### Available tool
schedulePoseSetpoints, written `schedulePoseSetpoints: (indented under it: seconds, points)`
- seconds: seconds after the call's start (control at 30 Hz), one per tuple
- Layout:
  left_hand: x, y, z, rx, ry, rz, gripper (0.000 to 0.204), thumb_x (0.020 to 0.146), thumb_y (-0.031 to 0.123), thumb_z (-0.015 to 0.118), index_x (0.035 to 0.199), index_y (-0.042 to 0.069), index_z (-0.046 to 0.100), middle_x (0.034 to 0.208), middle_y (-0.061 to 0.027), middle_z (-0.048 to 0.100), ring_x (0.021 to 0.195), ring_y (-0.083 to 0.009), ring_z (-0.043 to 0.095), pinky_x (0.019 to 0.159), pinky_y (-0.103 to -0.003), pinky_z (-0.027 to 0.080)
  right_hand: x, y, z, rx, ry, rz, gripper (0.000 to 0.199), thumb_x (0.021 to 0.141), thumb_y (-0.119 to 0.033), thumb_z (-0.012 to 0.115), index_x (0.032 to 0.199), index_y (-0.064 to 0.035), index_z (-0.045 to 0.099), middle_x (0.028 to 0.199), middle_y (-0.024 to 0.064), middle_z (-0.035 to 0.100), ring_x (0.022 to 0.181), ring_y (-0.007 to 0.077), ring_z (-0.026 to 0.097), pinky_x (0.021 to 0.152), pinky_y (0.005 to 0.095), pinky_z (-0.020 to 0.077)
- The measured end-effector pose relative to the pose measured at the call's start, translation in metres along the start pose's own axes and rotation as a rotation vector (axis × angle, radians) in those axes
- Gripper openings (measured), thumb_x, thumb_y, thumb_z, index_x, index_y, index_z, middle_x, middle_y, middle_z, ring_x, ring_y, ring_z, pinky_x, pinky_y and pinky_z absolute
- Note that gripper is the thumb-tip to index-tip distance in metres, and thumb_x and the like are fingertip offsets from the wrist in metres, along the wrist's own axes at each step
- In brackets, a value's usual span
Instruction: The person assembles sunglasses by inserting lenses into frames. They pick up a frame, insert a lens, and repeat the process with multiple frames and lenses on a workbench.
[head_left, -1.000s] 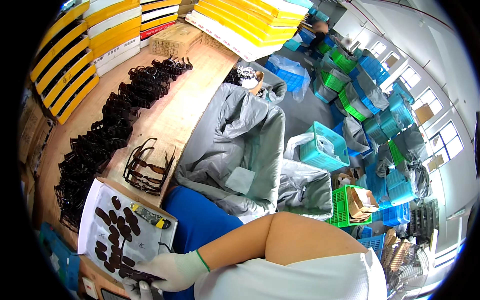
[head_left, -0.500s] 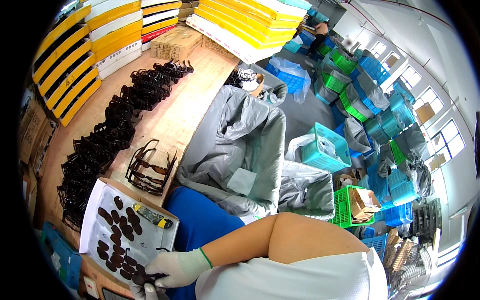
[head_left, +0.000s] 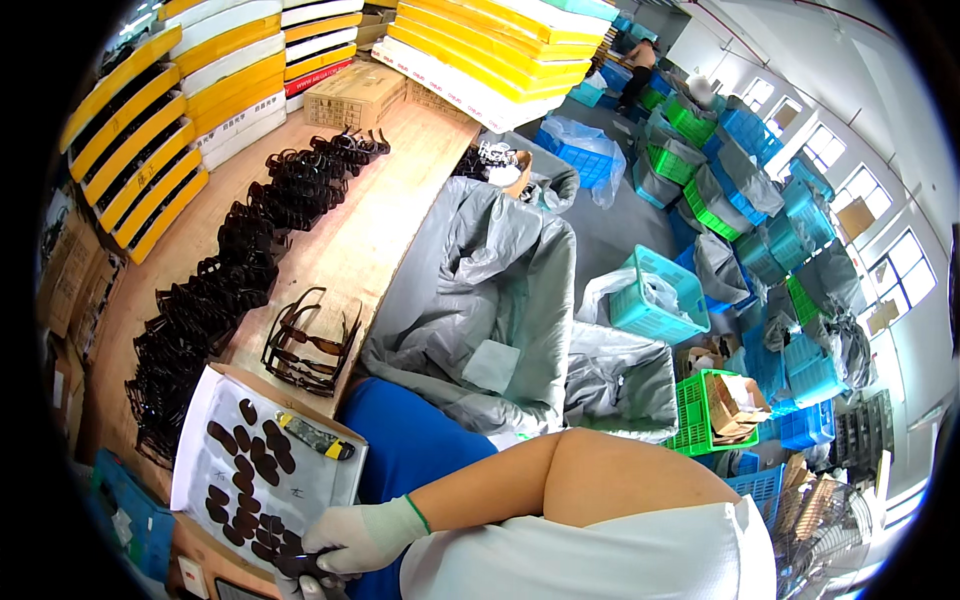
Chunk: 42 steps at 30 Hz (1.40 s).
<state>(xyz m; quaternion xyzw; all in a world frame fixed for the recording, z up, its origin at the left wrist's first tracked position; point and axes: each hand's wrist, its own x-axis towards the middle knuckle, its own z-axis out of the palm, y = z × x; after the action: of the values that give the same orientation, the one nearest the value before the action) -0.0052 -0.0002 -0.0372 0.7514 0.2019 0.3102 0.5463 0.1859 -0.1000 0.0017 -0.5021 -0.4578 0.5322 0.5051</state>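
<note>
While the bent right arm crosses over, gloved hands (head_left: 330,555) pinch dark lenses (head_left: 290,565) over the tray (head_left: 195,440).

Single head view, fisheye, looks steeply down and leftward from above the gloved hand (head_left: 360,535) at bottom edge; tray (head_left: 195,445) close beside it, bench (head_left: 390,215) and crates (head_left: 655,295) recede beyond.

Brown cardboard carton (head_left: 353,95) at the far end of the tabletop (head_left: 380,215), pale label on its side. Long yellow and white boxes (head_left: 150,130) stacked along the left and far edges. Open cardboard boxes (head_left: 738,400) in a green crate (head_left: 700,440), right.
</note>
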Motion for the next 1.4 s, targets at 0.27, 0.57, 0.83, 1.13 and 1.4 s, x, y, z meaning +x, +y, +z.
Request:
schedulePoseSetpoints:
  seconds: [0.27,0.57,0.83,1.13,1.4]
  points:
    - [-0.020,0.045,-0.025,-0.459,-0.007,-0.603,0.039,0.099,0.019,0.061,0.129,-0.005,0.056,0.117,-0.0160,0.062,0.102,-0.0245,0.059,0.087,-0.036,0.049,0.011,0.020,0.006,-0.224,-0.199,-0.131,0.012,0.092,-0.007,0.052,0.093,0.0040,0.057,0.078,0.0160,0.065,0.074,0.0276,0.066,0.071,0.0385,0.0505]
    - [-0.011,0.001,0.003,-0.551,0.112,-0.157,0.031,0.100,-0.001,0.058,0.131,-0.006,0.055,0.130,-0.0236,0.057,0.108,-0.0324,0.061,0.082,-0.040,0.057,0.017,-0.009,-0.022,-0.063,-0.315,0.094,0.011,0.093,-0.006,0.052,0.090,0.0024,0.059,0.076,0.0118,0.064,0.071,0.0218,0.065,0.067,0.0363,0.0511]
    - [0.003,0.019,0.021,-0.428,0.121,-0.197,0.040,0.104,0.026,0.056,0.125,-0.009,0.058,0.117,-0.0185,0.061,0.100,-0.0266,0.060,0.082,-0.037,0.053,0.001,-0.003,-0.010,-0.118,-0.159,0.039,0.020,0.100,-0.013,0.046,0.092,0.0009,0.059,0.081,0.0105,0.062,0.069,0.0205,0.063,0.065,0.0350,0.0513]
    - [0.010,0.034,0.018,-0.325,0.128,-0.189,0.038,0.102,0.033,0.059,0.113,-0.004,0.060,0.104,-0.0122,0.065,0.093,-0.0214,0.060,0.079,-0.034,0.050,-0.005,0.007,0.010,-0.433,0.110,-0.126,0.013,0.096,-0.011,0.051,0.092,-0.0009,0.059,0.091,0.0164,0.062,0.086,0.0374,0.062,0.077,0.0450,0.0489]
    - [0.006,0.038,0.024,-0.433,0.183,-0.264,0.041,0.101,0.029,0.062,0.123,-0.005,0.058,0.114,-0.0164,0.064,0.096,-0.0237,0.063,0.080,-0.035,0.052,-0.006,0.003,-0.007,-0.039,-0.116,-0.043,0.015,0.095,-0.005,0.049,0.097,0.0019,0.062,0.074,0.0107,0.065,0.068,0.0215,0.063,0.066,0.0354,0.0502]
